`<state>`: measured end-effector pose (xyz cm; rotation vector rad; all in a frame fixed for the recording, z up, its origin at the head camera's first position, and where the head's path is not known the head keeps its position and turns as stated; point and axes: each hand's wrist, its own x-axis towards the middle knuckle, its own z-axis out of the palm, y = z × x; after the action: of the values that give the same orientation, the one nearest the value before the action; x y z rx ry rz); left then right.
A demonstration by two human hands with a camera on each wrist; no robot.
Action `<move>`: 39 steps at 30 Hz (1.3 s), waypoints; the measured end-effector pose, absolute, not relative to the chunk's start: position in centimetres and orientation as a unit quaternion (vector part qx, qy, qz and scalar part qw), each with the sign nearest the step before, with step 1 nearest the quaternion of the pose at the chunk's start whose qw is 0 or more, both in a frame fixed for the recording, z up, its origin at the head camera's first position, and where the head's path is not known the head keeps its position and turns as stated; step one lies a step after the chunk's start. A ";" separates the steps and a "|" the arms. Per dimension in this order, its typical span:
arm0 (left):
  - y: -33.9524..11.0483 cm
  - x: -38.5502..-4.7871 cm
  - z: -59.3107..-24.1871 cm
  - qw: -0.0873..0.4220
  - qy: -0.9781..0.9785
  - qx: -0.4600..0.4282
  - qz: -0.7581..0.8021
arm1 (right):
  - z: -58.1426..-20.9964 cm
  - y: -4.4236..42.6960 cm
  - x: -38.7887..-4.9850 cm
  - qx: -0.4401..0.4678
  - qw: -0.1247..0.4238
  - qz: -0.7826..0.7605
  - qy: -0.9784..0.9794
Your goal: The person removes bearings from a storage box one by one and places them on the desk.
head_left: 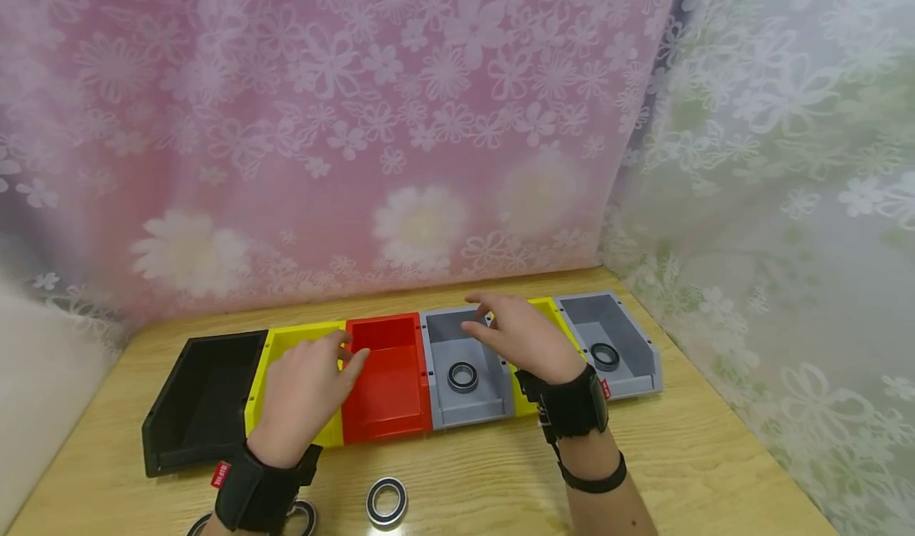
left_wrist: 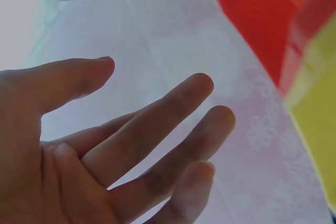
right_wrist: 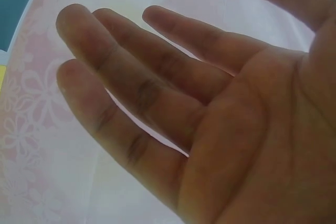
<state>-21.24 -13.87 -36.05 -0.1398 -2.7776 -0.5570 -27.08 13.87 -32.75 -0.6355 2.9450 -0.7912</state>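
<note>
My left hand [head_left: 303, 385] hovers over a yellow bin [head_left: 289, 337] beside the red bin [head_left: 389, 393], fingers loosely bent and holding nothing. In the left wrist view its palm and spread fingers [left_wrist: 142, 140] show with nothing between them. Above a grey bin [head_left: 468, 415] and a second yellow bin [head_left: 546, 307] is my right hand [head_left: 525, 333], also holding nothing; its relaxed fingers [right_wrist: 142, 87] show in the right wrist view. One ball bearing [head_left: 452, 377] lies in that grey bin, another bearing [head_left: 594, 353] in the far-right grey bin [head_left: 593, 311].
On the wooden table [head_left: 457, 488] in front of the bins lies a loose bearing [head_left: 370, 504]. Two more bearings are partly hidden by my left wrist, one bearing [head_left: 310, 514] to its right. A black bin [head_left: 214, 385] ends the row at left. Flowered curtains [head_left: 400, 147] hang behind.
</note>
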 end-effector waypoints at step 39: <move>-6.4 -24.4 -41.8 0.081 -0.977 -0.123 -0.153 | -34.7 12.3 -26.5 -0.221 -0.003 -0.248 0.943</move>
<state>-24.38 -6.38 -41.82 -0.3687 -2.9210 -0.4578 -26.50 12.34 -34.66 -0.6943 2.9688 -0.7802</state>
